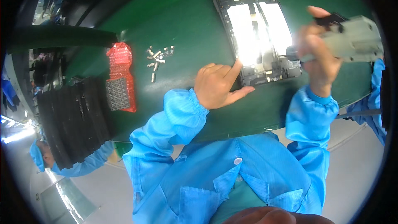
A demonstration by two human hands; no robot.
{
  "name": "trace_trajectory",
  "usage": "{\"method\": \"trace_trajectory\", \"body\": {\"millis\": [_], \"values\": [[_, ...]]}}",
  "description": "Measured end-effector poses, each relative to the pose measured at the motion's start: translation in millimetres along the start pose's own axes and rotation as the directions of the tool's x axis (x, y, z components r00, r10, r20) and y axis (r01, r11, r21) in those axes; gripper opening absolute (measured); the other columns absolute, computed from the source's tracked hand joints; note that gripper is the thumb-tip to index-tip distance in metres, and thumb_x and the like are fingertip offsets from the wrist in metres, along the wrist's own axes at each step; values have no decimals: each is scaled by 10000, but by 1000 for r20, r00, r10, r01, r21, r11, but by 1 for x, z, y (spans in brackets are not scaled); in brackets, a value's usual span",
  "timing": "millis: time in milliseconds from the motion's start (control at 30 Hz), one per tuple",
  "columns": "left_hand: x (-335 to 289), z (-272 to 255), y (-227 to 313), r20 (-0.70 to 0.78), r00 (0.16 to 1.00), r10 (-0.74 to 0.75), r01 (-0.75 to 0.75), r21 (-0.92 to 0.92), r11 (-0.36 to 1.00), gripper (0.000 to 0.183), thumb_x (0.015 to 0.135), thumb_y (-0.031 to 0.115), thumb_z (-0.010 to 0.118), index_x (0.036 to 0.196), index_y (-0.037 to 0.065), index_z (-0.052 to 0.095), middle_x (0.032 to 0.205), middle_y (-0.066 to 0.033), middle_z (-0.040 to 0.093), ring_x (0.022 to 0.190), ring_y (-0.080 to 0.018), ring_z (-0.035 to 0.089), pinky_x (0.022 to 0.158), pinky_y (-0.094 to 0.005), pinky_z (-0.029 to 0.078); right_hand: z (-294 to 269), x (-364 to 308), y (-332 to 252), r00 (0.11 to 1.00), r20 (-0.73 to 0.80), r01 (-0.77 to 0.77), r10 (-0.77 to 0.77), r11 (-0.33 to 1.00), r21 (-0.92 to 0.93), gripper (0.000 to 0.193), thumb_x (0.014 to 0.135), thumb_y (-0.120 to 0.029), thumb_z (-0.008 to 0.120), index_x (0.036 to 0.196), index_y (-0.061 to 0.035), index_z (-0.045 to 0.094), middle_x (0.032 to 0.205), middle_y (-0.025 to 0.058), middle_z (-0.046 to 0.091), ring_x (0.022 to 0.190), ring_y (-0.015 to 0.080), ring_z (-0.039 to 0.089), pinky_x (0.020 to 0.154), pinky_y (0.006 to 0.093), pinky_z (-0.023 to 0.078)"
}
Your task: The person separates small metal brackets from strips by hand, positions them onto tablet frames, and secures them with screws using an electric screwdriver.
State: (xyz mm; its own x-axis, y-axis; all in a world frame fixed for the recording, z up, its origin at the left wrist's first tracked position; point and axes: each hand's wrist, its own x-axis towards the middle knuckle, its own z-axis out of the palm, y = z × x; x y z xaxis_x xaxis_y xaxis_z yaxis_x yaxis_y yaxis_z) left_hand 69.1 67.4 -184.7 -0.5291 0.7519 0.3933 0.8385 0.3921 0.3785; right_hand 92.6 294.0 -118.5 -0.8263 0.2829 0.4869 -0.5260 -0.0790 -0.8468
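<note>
An opened flat electronic device [258,14], black-framed with bright silver panels like battery packs, lies on the green table. At its lower left edge is my left hand [217,84], its index fingertip touching the frame, thumb stretched apart and the other fingers curled. My right hand [319,56] is wrapped round a pale grey-green cordless screwdriver [354,39], with its nose toward the device's right edge. Motion blurs this hand and the tool, so I cannot tell whether the tip touches the device. Glare hides detail on the silver panels.
Several small silver parts [156,60] lie scattered left of the device. Beyond them are a red bubble-wrap bag [121,64] and a grey patterned sheet [117,94]. Black strips [72,120] hang at the table's left edge. Another person's blue sleeve [89,164] shows behind them.
</note>
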Motion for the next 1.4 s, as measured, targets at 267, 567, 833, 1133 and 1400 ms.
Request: {"method": "trace_trajectory", "body": {"millis": [267, 567, 833, 1133, 1400], "values": [[5, 15, 2, -100, 995, -27, 20, -69, 997, 637, 680, 378, 730, 1122, -43, 549, 559, -66, 508, 487, -215, 514, 485, -331, 381, 68, 17, 29, 989, 53, -137, 137, 991, -7, 332, 706, -8, 728, 988, 41, 560, 606, 29, 578, 493, 87, 540, 435, 211, 428], [4, 14, -1, -87, 995, -48, 39, -99, 994, 628, 697, 400, 703, 1119, -39, 551, 579, -64, 498, 517, -214, 521, 503, -336, 378, 69, 15, 47, 985, 68, -151, 157, 985, -79, 317, 712, 24, 704, 995, 37, 562, 601, 32, 575, 501, 92, 544, 442, 212, 430], [3, 14, -1, -91, 995, -49, 40, -96, 995, 616, 699, 399, 699, 1110, -36, 555, 588, -65, 502, 530, -216, 527, 509, -333, 386, 71, 10, 43, 977, 71, -192, 199, 977, -97, 303, 728, 27, 688, 998, 38, 552, 597, 28, 567, 499, 83, 524, 450, 204, 410], [1, 14, 0, -13, 997, -77, 76, -67, 995, 608, 705, 418, 675, 1114, -12, 544, 604, -76, 534, 567, -243, 546, 555, -358, 416, 84, -10, 43, 986, -11, -164, 166, 960, -228, 293, 733, 26, 681, 995, 43, 551, 599, -5, 542, 496, 62, 483, 460, 198, 392], [11, -65, -71, 231, 958, -168, 207, -153, 966, 366, 682, 248, 734, 932, -3, 644, 789, -152, 617, 683, -289, 627, 619, -357, 497, 53, 4, 20, 993, -64, -111, 104, 986, -128, 432, 742, 16, 630, 1138, 92, 475, 622, 62, 561, 505, 108, 504, 506, 233, 410]]}}
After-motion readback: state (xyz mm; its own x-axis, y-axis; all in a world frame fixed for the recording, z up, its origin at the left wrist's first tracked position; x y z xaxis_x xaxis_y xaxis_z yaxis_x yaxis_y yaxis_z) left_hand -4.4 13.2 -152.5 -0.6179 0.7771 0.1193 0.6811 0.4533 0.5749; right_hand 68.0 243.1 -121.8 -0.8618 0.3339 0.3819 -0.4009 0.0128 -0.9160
